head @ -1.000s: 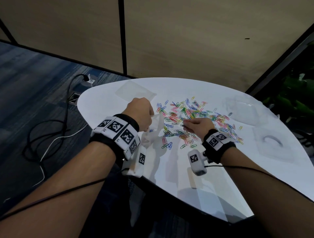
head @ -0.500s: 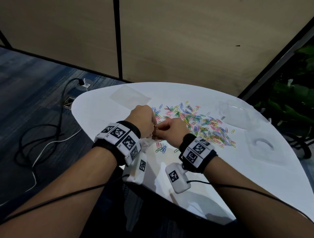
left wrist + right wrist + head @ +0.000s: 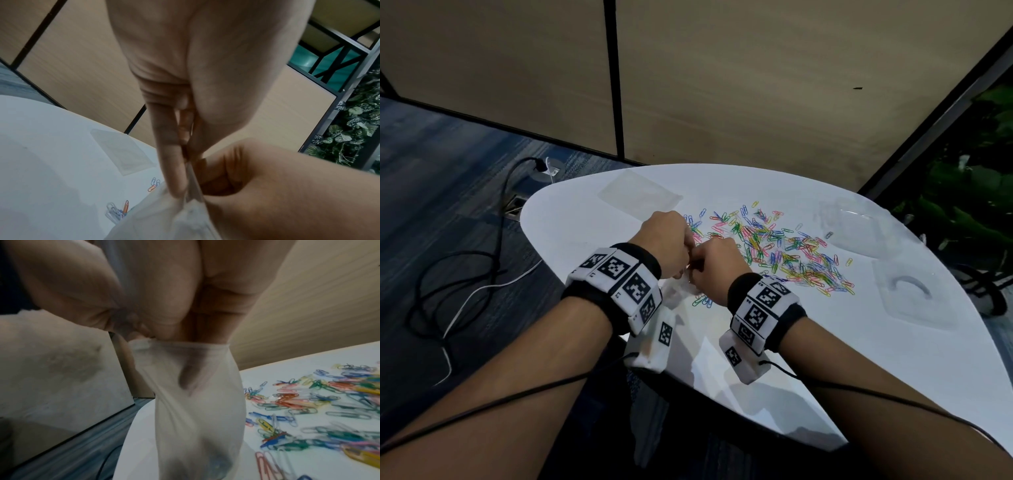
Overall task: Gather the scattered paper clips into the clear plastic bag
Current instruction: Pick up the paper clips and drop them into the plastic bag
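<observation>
Both hands meet over the near left part of the white table [image 3: 825, 359]. My left hand [image 3: 686, 259] pinches the rim of the clear plastic bag [image 3: 677, 287], which hangs down to the tabletop. In the left wrist view the left hand [image 3: 185, 191] nips the bag [image 3: 164, 219] between thumb and fingers. The right hand [image 3: 693, 274] has its fingers pushed into the bag's mouth. In the right wrist view one fingertip [image 3: 188, 378] shows through the plastic of the bag [image 3: 195, 418]. What those fingers hold is hidden. Coloured paper clips [image 3: 774, 246] lie scattered just right of the hands.
A flat clear bag [image 3: 640, 193] lies at the table's back left. Two clear plastic trays [image 3: 856, 233] [image 3: 914, 294] sit on the right. Cables [image 3: 465, 274] trail over the carpet on the left. Plants [image 3: 962, 205] stand behind the right edge.
The right hand left the clip pile, swung left to the bag held by the left hand, and its fingers have now gone into the bag's mouth. The left hand kept its hold.
</observation>
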{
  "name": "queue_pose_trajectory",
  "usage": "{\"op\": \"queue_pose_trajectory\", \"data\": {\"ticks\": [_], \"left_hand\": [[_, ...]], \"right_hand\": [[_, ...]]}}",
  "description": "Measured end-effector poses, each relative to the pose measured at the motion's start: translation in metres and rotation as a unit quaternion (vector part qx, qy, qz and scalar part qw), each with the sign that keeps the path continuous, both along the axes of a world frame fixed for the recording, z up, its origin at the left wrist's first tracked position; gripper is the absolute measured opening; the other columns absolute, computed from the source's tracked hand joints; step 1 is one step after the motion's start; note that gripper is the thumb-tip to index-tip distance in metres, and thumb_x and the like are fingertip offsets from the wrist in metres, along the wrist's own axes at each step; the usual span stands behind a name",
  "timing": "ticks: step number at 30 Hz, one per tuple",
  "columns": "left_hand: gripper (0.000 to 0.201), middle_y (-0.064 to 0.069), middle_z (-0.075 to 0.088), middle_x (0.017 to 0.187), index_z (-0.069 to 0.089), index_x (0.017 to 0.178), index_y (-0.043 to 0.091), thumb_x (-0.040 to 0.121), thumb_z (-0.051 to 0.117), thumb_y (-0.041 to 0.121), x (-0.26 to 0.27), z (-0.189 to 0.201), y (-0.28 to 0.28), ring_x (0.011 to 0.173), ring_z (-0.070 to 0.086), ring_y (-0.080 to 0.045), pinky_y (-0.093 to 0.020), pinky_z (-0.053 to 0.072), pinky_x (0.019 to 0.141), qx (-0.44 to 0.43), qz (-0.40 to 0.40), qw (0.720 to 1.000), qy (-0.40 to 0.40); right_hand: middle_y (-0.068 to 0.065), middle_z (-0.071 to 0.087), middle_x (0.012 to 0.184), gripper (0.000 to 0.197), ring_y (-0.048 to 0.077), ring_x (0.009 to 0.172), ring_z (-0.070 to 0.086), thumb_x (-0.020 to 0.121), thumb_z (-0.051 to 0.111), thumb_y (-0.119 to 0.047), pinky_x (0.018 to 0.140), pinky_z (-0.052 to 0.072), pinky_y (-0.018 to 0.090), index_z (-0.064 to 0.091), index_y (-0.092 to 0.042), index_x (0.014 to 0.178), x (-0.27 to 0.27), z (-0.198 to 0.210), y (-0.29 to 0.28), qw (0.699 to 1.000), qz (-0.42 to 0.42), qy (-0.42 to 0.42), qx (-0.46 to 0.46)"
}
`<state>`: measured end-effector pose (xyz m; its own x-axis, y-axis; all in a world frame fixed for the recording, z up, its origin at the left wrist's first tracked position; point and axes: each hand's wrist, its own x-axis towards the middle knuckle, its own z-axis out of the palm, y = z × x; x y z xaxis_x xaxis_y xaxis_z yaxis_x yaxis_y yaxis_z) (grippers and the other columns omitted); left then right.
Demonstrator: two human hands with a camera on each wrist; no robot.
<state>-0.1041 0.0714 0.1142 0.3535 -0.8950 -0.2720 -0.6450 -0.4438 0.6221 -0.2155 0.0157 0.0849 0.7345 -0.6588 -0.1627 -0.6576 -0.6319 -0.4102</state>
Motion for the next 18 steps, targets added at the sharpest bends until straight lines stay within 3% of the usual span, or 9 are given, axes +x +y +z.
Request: {"op": "queue_pose_trajectory", "data": {"ticks": [3,5,7,9,11,13,14,16,18], "left_hand": [[0.026,-0.013,0.075,0.078,0.078,0.095,0.007,0.088,0.057,-0.006,0.001,-0.001,0.001,0.07,0.077,-0.026,-0.035,0.065,0.076,0.005,0.009,1.0,0.003],[0.026,-0.013,0.076,0.086,0.076,0.104,0.008,0.088,0.061,-0.005,0.003,-0.003,0.001,0.077,0.076,-0.026,-0.038,0.063,0.081,-0.001,0.023,1.0,-0.003],[0.026,-0.013,0.076,0.089,0.075,0.107,0.009,0.09,0.06,-0.004,0.008,-0.003,0.002,0.078,0.076,-0.025,-0.038,0.063,0.083,-0.003,0.033,0.999,-0.008],[0.027,-0.014,0.077,0.095,0.075,0.109,0.007,0.091,0.059,-0.004,0.013,-0.002,0.004,0.08,0.076,-0.026,-0.038,0.063,0.083,0.0,0.036,0.999,-0.009],[0.028,-0.015,0.076,0.1,0.075,0.11,0.006,0.091,0.058,-0.005,0.017,-0.001,0.006,0.084,0.076,-0.028,-0.038,0.062,0.084,0.001,0.039,0.999,-0.011],[0.028,-0.015,0.076,0.101,0.075,0.11,0.007,0.091,0.058,-0.005,0.018,0.0,0.007,0.088,0.075,-0.029,-0.039,0.062,0.085,0.002,0.041,0.999,-0.013],[0.028,-0.015,0.075,0.103,0.075,0.11,0.007,0.09,0.059,-0.005,0.019,0.0,0.007,0.089,0.075,-0.03,-0.039,0.062,0.085,0.002,0.041,0.999,-0.015],[0.029,-0.015,0.074,0.104,0.075,0.11,0.007,0.09,0.059,-0.005,0.02,0.0,0.007,0.09,0.074,-0.031,-0.04,0.062,0.085,0.005,0.044,0.999,-0.016],[0.03,-0.014,0.074,0.106,0.075,0.111,0.008,0.09,0.057,-0.004,0.02,-0.001,0.007,0.091,0.074,-0.03,-0.039,0.062,0.086,0.006,0.046,0.999,-0.016]], "right_hand": [[0.005,0.073,0.089,0.035,0.023,0.078,0.061,0.086,0.049,0.001,0.075,0.047,0.023,0.077,-0.015,0.099,-0.003,0.006,-0.002,0.999,0.045,0.022,0.01],[-0.002,0.071,0.081,0.04,0.017,0.072,0.061,0.084,0.047,0.005,0.074,0.05,0.023,0.078,-0.015,0.098,-0.01,0.014,-0.008,0.997,0.053,-0.032,0.046],[-0.007,0.071,0.077,0.039,0.014,0.07,0.066,0.083,0.047,0.007,0.073,0.058,0.023,0.078,-0.013,0.093,-0.022,0.017,-0.022,0.979,-0.019,-0.153,0.133],[-0.004,0.074,0.088,0.035,0.017,0.075,0.068,0.087,0.049,0.004,0.07,0.06,0.026,0.078,-0.015,0.095,-0.042,0.008,-0.045,0.968,-0.106,-0.185,0.135],[0.0,0.069,0.114,0.029,0.017,0.088,0.066,0.089,0.06,-0.01,0.077,0.057,0.025,0.07,-0.022,0.114,-0.068,-0.008,-0.069,0.989,-0.145,-0.024,0.035],[0.011,0.05,0.14,0.063,0.026,0.117,0.057,0.083,0.073,-0.029,0.095,0.048,0.033,0.047,-0.022,0.139,-0.095,-0.033,-0.086,0.961,-0.149,0.231,0.018],[0.014,0.04,0.148,0.081,0.03,0.128,0.049,0.077,0.078,-0.038,0.1,0.045,0.037,0.037,-0.021,0.145,-0.106,-0.046,-0.089,0.938,-0.155,0.307,0.038],[0.015,0.038,0.148,0.094,0.032,0.128,0.048,0.068,0.084,-0.044,0.1,0.045,0.039,0.034,-0.022,0.145,-0.117,-0.068,-0.087,0.937,-0.161,0.3,0.078],[0.012,0.047,0.133,0.084,0.025,0.107,0.055,0.066,0.086,-0.038,0.089,0.047,0.032,0.044,-0.022,0.136,-0.116,-0.085,-0.082,0.965,-0.15,0.201,0.081]]}}
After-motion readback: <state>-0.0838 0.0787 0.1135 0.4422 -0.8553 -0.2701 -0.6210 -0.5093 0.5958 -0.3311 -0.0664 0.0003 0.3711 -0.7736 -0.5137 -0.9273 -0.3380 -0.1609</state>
